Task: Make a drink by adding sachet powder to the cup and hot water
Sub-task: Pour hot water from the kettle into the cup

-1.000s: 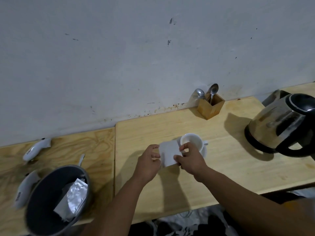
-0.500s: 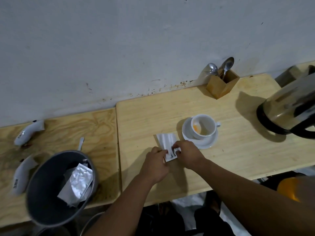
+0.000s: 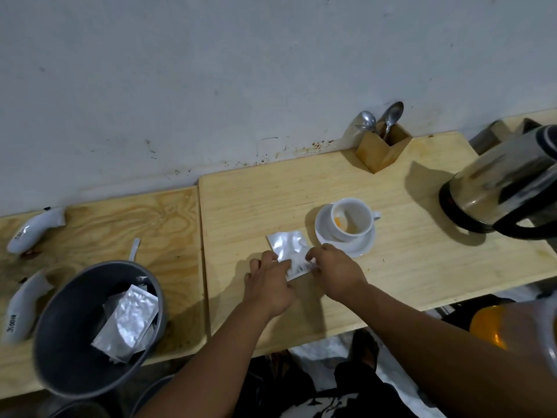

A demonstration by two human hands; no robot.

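A silver sachet lies flat on the wooden table, just left of the white cup on its saucer. Orange powder sits at the cup's bottom left. My left hand pinches the sachet's near left edge, and my right hand pinches its near right edge. The sachet's near end is hidden under my fingers. A steel kettle with a black handle stands at the right.
A wooden holder with spoons stands against the wall. A grey bin with used silver sachets sits at the lower left. Two white objects and a torn strip lie on the left board.
Both hands carried the sachet away from over the cup, down onto the table to the cup's left. Orange powder now shows inside the cup. My view tilted downward.
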